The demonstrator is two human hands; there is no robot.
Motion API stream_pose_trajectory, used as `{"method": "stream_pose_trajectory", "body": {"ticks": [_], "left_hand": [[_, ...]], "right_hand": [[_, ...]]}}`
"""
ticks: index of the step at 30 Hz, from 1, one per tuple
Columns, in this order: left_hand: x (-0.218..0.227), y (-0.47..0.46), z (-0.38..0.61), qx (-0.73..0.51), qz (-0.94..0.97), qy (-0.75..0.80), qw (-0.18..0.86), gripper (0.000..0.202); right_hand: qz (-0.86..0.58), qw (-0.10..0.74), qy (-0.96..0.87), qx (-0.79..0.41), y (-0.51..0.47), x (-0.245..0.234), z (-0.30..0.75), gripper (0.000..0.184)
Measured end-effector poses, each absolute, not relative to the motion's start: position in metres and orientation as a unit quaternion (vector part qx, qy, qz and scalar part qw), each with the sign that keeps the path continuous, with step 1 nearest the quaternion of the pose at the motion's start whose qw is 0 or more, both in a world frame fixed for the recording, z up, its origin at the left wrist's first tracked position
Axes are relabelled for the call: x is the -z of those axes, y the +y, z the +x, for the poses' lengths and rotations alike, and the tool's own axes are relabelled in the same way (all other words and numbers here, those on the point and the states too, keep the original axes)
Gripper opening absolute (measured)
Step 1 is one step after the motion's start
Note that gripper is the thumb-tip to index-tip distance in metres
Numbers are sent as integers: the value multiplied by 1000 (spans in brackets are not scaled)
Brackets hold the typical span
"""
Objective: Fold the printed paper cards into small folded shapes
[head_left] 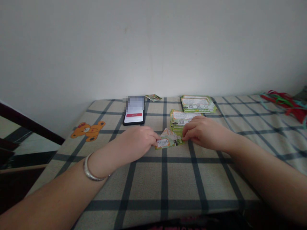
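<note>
Between my two hands is a folded paper leaflet [169, 140], printed green and white, with a pointed top and a straight lower edge. My left hand [140, 142] pinches its left corner between thumb and fingers; a silver bangle [88, 167] circles that wrist. At the right corner, the closed fingers of my right hand [201, 132] grip the same leaflet. Just behind lies a stack of flat printed leaflets [179, 119], partly covered by my right hand. The fingertips hide both ends of the folded piece.
A lit phone [134, 115] lies behind my left hand, beside a small folded paper [153, 97]. Another leaflet stack [198, 103] sits near the wall. Red and green fabric [287, 102] is at far right. A bear cutout [88, 131] lies on the checked tablecloth [148, 188].
</note>
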State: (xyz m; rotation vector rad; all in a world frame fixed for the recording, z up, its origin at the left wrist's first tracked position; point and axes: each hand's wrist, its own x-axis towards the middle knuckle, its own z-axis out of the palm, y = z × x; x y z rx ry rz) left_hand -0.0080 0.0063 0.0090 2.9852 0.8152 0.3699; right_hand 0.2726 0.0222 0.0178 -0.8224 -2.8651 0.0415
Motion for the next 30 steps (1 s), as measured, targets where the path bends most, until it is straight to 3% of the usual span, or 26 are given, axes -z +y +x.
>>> {"method": "stream_pose_trajectory", "body": {"ticks": [12,20,25,30], "left_hand": [[-9,5,-6,-132,949,286,9,29],[6,2,3,-156,936,309,-63,14],[9,4,3,-150,938,306,-61,14],[10,5,4,-190,918,343,-60,23]], "right_hand": [[-290,81,-951,-67,26,-20,275,32],[-337,96,-937,0,19,-14,261,17],[-341,102,-934,23,20,-5,257,27],[-340,113,-933,32,20,0,255,25]]}}
